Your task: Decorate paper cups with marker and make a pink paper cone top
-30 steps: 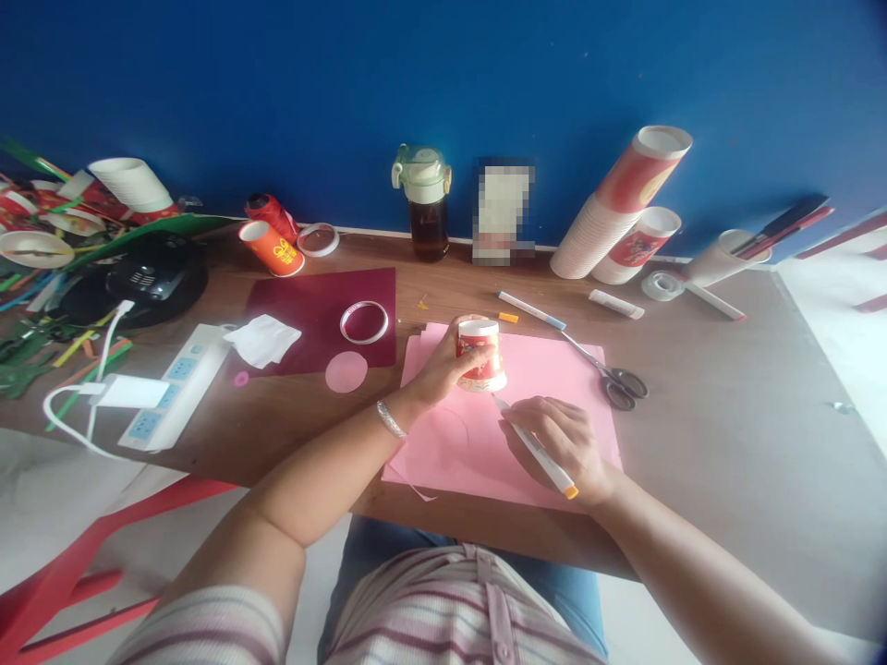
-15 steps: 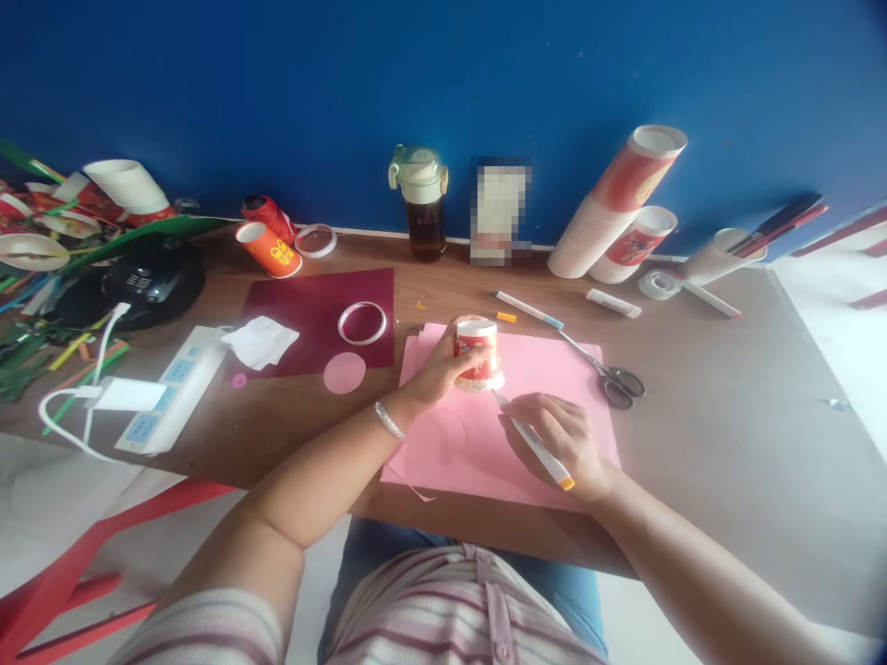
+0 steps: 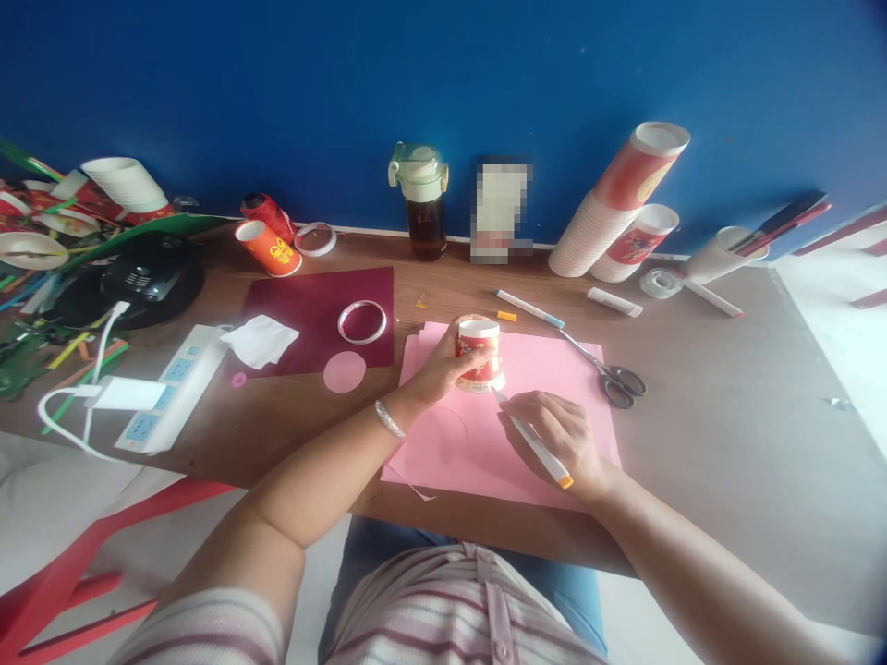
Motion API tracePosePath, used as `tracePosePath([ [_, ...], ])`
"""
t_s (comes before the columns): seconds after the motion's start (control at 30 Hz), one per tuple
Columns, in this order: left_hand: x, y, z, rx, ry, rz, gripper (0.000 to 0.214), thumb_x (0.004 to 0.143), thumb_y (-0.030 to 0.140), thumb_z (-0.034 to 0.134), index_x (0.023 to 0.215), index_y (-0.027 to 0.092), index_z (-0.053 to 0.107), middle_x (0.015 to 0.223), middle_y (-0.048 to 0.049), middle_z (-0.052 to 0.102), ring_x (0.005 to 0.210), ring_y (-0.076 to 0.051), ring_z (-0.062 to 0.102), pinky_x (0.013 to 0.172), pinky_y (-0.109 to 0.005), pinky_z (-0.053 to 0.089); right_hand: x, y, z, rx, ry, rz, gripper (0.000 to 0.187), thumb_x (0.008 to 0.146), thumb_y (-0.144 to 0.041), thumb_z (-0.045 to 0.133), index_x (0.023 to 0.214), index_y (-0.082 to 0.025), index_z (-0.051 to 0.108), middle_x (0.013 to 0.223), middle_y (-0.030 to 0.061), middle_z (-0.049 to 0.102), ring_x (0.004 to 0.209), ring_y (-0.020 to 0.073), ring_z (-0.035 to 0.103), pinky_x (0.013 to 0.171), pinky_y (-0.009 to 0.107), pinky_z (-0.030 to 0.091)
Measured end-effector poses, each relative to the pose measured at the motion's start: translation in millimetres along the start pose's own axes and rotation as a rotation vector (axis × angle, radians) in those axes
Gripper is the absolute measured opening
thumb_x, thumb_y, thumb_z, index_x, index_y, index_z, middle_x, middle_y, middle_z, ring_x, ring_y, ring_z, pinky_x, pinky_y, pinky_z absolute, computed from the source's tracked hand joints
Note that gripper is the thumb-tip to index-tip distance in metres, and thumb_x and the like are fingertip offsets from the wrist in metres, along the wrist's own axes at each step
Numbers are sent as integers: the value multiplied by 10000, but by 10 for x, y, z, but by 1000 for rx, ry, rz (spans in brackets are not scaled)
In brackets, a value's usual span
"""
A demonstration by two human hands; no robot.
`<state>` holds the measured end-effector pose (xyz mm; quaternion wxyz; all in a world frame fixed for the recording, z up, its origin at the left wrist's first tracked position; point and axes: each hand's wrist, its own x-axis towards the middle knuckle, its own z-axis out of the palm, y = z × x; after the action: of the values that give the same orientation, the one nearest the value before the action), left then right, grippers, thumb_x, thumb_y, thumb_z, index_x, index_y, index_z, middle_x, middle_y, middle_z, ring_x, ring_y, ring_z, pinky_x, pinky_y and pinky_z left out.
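Note:
My left hand (image 3: pixel 454 360) is wrapped round a red and white paper cup (image 3: pixel 479 369), which stands upside down on pink paper (image 3: pixel 436 453). Between the fingers of my right hand (image 3: pixel 560 429) is a white marker (image 3: pixel 544 453) with an orange end. Its tip meets the paper right by the cup's lower rim. A faint curved line shows on the sheet left of the marker. An orange cap (image 3: pixel 506 316) lies just behind the paper. Scissors (image 3: pixel 616 383) rest across the paper's right edge.
Dark red paper (image 3: pixel 297 305) lies on the left, with a white ring (image 3: pixel 361 322) and a pink paper disc (image 3: pixel 345 372) on it. A power strip (image 3: pixel 170 388) is further left. At the back stand a drink bottle (image 3: pixel 424 203) and stacked paper cups (image 3: pixel 610 212).
Almost nothing differs. The cup and both hands hold nearly the same place, and the marker's tip stays at the cup's rim.

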<state>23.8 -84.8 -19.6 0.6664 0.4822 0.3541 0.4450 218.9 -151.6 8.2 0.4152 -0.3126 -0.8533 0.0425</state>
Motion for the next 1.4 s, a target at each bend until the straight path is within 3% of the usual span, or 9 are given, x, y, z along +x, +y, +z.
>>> tracePosePath([
  [1.4, -1, 15, 7, 26, -27, -1, 437, 857, 398, 730, 1195, 210, 526, 1093, -54, 585, 1002, -207, 575, 855, -346, 485, -38, 16, 29, -3, -30, -3, 158, 930, -55, 599, 1037, -170, 584, 769, 39, 680, 638, 143, 623, 581, 271, 506],
])
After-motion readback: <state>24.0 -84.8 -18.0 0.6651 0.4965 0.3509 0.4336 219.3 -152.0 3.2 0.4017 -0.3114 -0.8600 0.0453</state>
